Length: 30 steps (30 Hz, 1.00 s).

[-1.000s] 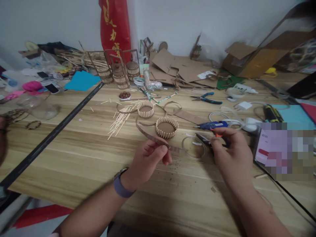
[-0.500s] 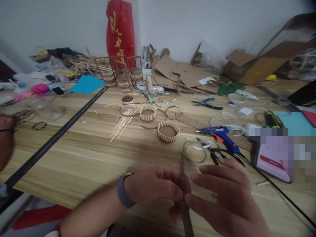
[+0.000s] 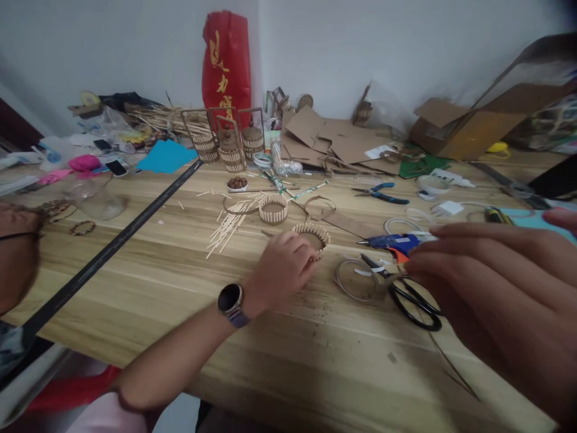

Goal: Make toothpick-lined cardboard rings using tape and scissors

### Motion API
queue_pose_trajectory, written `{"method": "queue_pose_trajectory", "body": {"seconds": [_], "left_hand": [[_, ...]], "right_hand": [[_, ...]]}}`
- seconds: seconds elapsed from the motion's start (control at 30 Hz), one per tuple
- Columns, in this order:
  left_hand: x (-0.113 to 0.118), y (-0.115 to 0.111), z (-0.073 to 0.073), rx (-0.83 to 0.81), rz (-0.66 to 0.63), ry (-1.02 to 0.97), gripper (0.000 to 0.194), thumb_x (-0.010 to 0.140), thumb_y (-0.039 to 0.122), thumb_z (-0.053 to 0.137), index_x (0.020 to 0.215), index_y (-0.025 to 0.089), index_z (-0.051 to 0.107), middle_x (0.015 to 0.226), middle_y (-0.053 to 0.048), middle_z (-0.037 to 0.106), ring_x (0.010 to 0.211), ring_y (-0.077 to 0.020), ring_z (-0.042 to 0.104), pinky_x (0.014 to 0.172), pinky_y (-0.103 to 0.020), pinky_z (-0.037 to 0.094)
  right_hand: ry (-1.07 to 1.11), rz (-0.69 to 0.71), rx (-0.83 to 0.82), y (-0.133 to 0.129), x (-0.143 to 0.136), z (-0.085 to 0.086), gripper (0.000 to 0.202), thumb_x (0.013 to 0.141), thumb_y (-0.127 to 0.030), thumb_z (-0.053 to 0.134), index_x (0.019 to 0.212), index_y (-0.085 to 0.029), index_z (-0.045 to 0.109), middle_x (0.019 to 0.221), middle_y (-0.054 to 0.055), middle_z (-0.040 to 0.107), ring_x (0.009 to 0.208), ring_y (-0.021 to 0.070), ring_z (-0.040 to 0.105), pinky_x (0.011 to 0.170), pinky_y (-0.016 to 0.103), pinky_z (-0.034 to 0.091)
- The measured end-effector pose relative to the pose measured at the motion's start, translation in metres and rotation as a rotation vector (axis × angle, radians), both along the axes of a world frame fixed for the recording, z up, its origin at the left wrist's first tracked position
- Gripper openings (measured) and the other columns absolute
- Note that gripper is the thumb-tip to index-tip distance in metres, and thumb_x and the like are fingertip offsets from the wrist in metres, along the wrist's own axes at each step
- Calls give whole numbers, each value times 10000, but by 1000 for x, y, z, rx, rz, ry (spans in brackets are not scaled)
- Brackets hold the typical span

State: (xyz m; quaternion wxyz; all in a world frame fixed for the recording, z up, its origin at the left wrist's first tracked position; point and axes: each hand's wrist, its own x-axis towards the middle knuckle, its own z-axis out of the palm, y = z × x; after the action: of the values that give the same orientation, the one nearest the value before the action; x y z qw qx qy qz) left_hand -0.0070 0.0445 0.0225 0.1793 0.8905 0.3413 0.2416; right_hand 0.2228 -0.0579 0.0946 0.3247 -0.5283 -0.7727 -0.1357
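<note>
My left hand (image 3: 288, 264), with a watch on the wrist, is closed at the near left side of a small round basket (image 3: 325, 239) of upright wooden sticks. Its fingers cover part of the basket's wall. Raised at the right, my right hand (image 3: 487, 288) pinches a thin brown strip (image 3: 453, 368) that trails down over the table. Below that hand lie black-handled scissors (image 3: 417, 307) and a blue glue gun (image 3: 392, 242), partly hidden. A coiled strip (image 3: 356, 294) rests between the hands. Behind the left hand stands a second stick ring (image 3: 273, 209).
Loose wooden sticks (image 3: 225, 231) lie left of the rings. Blue-handled pliers (image 3: 381, 193), a bowl of brown beads (image 3: 237, 184) and finished little baskets (image 3: 232, 157) stand farther back. Cardboard sheets (image 3: 333, 135) line the wall. Another person's arm (image 3: 18, 258) is at the left edge.
My left hand has let go of the brown strip and reached forward to the nearer stick basket. My right hand has moved right and up with the strip.
</note>
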Motion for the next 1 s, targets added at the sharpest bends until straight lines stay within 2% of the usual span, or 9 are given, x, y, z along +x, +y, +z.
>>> {"method": "queue_pose_trajectory", "body": {"seconds": [0.03, 0.1, 0.23, 0.33, 0.47, 0.57, 0.67, 0.8, 1.0], "left_hand": [[2, 10, -3, 115, -21, 60, 150, 912, 216, 519, 936, 163, 658, 1065, -119, 671, 1120, -287, 525, 1011, -481, 366], [6, 26, -9, 197, -83, 148, 174, 876, 171, 563, 1014, 174, 669, 1107, -112, 674, 1181, -293, 493, 1049, -487, 326], [11, 47, -14, 118, -113, 274, 142, 837, 129, 575, 780, 181, 694, 861, -76, 696, 999, -265, 569, 1011, -460, 335], [9, 53, -3, 56, -136, 246, 141, 856, 176, 571, 796, 189, 699, 816, -43, 699, 914, -229, 599, 953, -392, 382], [1, 54, 22, -321, -249, 93, 140, 862, 214, 568, 882, 161, 696, 847, -26, 707, 793, -173, 628, 712, -256, 450], [-4, 51, 33, -517, -318, 14, 116, 845, 200, 586, 867, 155, 692, 828, -11, 703, 770, -155, 628, 682, -229, 455], [-5, 46, 36, -666, -365, -62, 90, 831, 189, 601, 832, 168, 688, 780, 10, 692, 715, -133, 615, 660, -214, 459], [-4, 38, 36, -874, -459, -168, 88, 817, 143, 596, 788, 186, 667, 736, 33, 654, 686, -108, 584, 668, -201, 453], [-4, 33, 37, -1105, -560, -303, 35, 790, 119, 617, 784, 152, 630, 749, 25, 609, 697, -96, 538, 686, -205, 428]], "right_hand": [[-87, 1, 19, 8, 2, 2, 151, 913, -406, 528, 876, -374, 671, 892, 7, 737, 1014, 275, 631, 1007, 505, 350], [-259, 19, 34, 23, 4, 1, 257, 965, -374, 414, 826, -314, 622, 829, 36, 711, 907, 271, 630, 990, 534, 324], [-318, 43, 5, 42, 7, -15, 338, 992, -370, 334, 747, -266, 543, 695, 38, 669, 749, 245, 616, 955, 525, 316], [-334, 74, -10, 48, 14, -27, 378, 1009, -405, 301, 760, -261, 547, 666, 34, 671, 697, 232, 610, 923, 497, 312], [-279, 161, -87, 52, 25, -30, 400, 1016, -440, 304, 764, -260, 558, 627, 11, 654, 602, 203, 596, 844, 461, 341], [-150, 198, -233, 53, 29, -22, 373, 979, -510, 397, 767, -272, 590, 633, 12, 651, 586, 195, 599, 733, 415, 410], [-39, 258, -358, 52, 29, -10, 361, 934, -563, 470, 784, -274, 628, 736, 52, 693, 661, 203, 649, 622, 359, 481], [29, 321, -480, 49, 26, 2, 420, 919, -597, 481, 738, -263, 661, 971, 95, 741, 859, 221, 706, 684, 334, 551], [95, 375, -739, 40, 14, 10, 299, 953, -470, 484, 817, -251, 634, 1079, 78, 701, 999, 234, 669, 807, 327, 550]]}}
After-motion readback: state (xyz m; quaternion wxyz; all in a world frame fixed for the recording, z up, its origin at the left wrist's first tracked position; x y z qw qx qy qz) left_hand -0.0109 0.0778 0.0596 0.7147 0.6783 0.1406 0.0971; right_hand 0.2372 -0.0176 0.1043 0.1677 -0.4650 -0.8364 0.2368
